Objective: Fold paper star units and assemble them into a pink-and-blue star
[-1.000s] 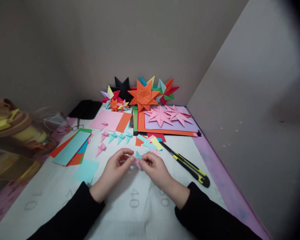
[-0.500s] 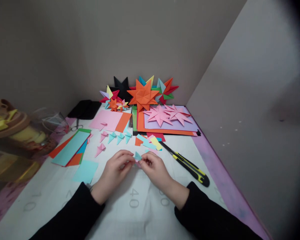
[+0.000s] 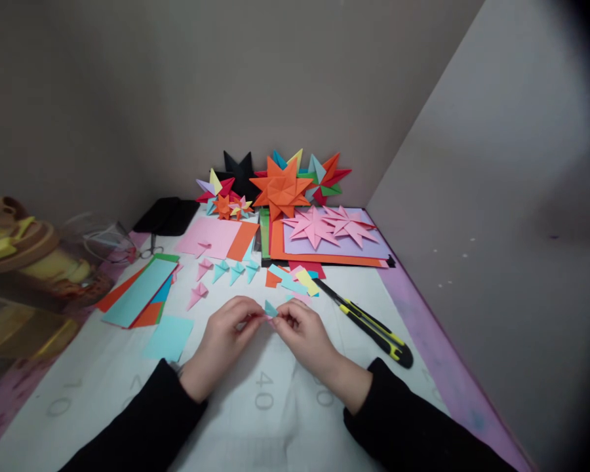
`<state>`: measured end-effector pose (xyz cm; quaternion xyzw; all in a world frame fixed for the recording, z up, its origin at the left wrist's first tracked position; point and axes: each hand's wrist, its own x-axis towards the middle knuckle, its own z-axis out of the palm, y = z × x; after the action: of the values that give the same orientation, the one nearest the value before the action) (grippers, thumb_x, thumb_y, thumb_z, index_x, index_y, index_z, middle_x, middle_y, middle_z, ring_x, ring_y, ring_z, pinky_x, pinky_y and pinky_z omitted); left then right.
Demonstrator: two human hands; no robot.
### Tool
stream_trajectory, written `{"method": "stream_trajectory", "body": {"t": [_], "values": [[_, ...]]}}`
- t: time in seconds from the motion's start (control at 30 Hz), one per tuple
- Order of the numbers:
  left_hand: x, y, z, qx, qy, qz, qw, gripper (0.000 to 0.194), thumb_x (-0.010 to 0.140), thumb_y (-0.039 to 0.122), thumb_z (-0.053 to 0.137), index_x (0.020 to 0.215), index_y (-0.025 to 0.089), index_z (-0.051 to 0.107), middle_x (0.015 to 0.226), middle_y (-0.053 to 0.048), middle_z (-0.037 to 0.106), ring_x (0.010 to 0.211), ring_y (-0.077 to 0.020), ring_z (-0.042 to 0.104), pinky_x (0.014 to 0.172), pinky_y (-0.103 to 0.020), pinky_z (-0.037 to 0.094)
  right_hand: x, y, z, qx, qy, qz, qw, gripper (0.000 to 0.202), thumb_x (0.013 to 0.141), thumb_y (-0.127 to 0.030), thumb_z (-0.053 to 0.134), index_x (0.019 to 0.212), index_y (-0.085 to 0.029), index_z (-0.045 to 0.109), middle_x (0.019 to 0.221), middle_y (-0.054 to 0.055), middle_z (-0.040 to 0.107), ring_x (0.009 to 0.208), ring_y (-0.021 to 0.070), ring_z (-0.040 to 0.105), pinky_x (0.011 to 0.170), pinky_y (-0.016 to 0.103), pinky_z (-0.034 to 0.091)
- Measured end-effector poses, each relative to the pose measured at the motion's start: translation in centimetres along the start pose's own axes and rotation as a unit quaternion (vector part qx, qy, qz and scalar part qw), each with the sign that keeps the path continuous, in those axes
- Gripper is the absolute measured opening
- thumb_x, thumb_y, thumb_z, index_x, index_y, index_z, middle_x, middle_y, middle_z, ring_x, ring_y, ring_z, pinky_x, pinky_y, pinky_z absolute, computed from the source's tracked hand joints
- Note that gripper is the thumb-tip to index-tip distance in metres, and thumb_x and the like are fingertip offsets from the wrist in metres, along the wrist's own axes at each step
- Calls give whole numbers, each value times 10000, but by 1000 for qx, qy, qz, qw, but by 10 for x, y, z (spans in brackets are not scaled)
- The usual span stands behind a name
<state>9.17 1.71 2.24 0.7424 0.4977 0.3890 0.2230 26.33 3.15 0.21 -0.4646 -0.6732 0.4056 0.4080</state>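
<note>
From my end I saw the left hand [image 3: 231, 328] and the right hand [image 3: 302, 328] close together over the middle of the bench [image 3: 417, 314], each with its fingers pinched on one small folded paper [image 3: 270, 308]. It sat between the fingertips, blue above and pink below; the fingers hid much of the pink, so I could not tell how the two colours joined. Just beyond the right hand I made out scraps [image 3: 306, 282], with a cutter [image 3: 373, 328] lying at a slant to its right, touching neither hand. Beyond the left hand I had blue folds [image 3: 236, 273] in a row and pink folds [image 3: 197, 296] near them. A blue square [image 3: 168, 337] lay to its left, just beside fanned strips [image 3: 142, 292]. At the back, pink stars [image 3: 314, 227] rested on stacked sheets [image 3: 278, 242], and an orange star [image 3: 282, 189] stood propped near the wall [image 3: 275, 78].
</note>
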Motion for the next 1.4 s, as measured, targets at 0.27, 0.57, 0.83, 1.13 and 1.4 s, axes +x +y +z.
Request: {"method": "stream_trajectory", "body": {"t": [0.27,0.57,0.83,1.13,1.4], "values": [[-3,-6,-1,87,-2,82,993,148,867,146,504,930,207,624,914,-38,618,848,-148,600,755,-266,502,0,-1,0,22,-16,27,999,107,771,-167,545,667,-192,548,684,-13,515,637,123,482,577,235,398],[-2,-7,-3,78,-22,85,993,147,869,127,475,898,195,602,929,-43,605,869,-150,590,761,-278,503,0,-1,0,25,-17,30,999,103,764,-167,552,664,-188,558,677,-14,523,626,120,483,570,229,396],[1,-1,-3,-21,-8,-17,1000,53,849,168,514,809,190,541,847,-30,601,798,-145,589,664,-259,505,-1,-2,0,18,-21,13,1000,113,771,-161,548,662,-193,553,676,-12,513,633,124,473,567,235,384],[4,2,-6,-32,-9,-19,999,105,845,164,514,813,187,610,818,-33,635,779,-148,600,673,-260,500,-1,-3,0,13,-19,10,1000,123,757,-133,550,653,-194,526,673,-22,495,628,119,465,568,228,370],[5,-1,-6,-63,-2,-8,998,129,820,193,583,864,210,703,831,-54,660,782,-160,625,666,-275,527,0,-2,-1,15,-14,3,1000,116,755,-138,539,651,-191,539,677,-15,515,618,117,469,560,227,380]]}}
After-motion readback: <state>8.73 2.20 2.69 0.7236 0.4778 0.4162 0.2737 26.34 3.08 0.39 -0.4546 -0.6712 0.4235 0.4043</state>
